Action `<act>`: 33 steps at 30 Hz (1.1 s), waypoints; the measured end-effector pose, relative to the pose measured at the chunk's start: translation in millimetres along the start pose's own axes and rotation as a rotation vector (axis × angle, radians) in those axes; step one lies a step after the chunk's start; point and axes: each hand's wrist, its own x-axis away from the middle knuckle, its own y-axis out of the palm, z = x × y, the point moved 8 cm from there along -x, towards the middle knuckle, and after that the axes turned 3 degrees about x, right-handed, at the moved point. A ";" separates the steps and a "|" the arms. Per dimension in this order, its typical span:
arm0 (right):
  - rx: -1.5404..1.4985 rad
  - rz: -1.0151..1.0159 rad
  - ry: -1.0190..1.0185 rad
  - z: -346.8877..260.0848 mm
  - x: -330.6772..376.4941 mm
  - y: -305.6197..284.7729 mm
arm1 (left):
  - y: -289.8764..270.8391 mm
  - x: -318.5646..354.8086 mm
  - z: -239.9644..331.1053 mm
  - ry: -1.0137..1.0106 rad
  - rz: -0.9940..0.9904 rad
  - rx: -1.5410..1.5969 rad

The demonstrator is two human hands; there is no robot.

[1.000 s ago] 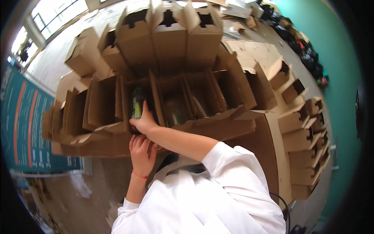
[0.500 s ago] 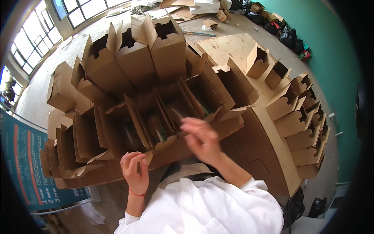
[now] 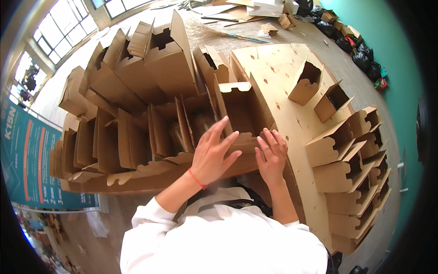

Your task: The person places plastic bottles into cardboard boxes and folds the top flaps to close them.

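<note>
A row of open cardboard boxes [image 3: 132, 137] stands in front of me with the flaps up. My left hand [image 3: 211, 150], a red string on its wrist, is over the front of one box near the row's right end. Its fingers are spread and hold nothing. My right hand [image 3: 273, 155] is by the front right corner of the rightmost open box [image 3: 244, 112], fingers loosely bent and apart, nothing in them. Whether either hand touches cardboard, I cannot tell. Clear, bottle-like things [image 3: 177, 135] show dimly inside some boxes.
Taller cardboard boxes [image 3: 166, 61] stand behind the row. On my right, a plywood board [image 3: 273, 68] carries several smaller open boxes [image 3: 335, 150]. A printed teal banner [image 3: 32, 160] stands at the left. Black bags [image 3: 360, 59] lie along the green wall; a broom [image 3: 242, 37] lies behind.
The view has turned to the right. My left hand has moved right along the row to its right end, and my right hand has shifted right to the last box.
</note>
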 end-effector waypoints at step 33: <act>-0.040 -0.044 0.121 89.4 -12.0 19.8 | 54.3 -3.7 -39.0 -0.506 0.276 0.055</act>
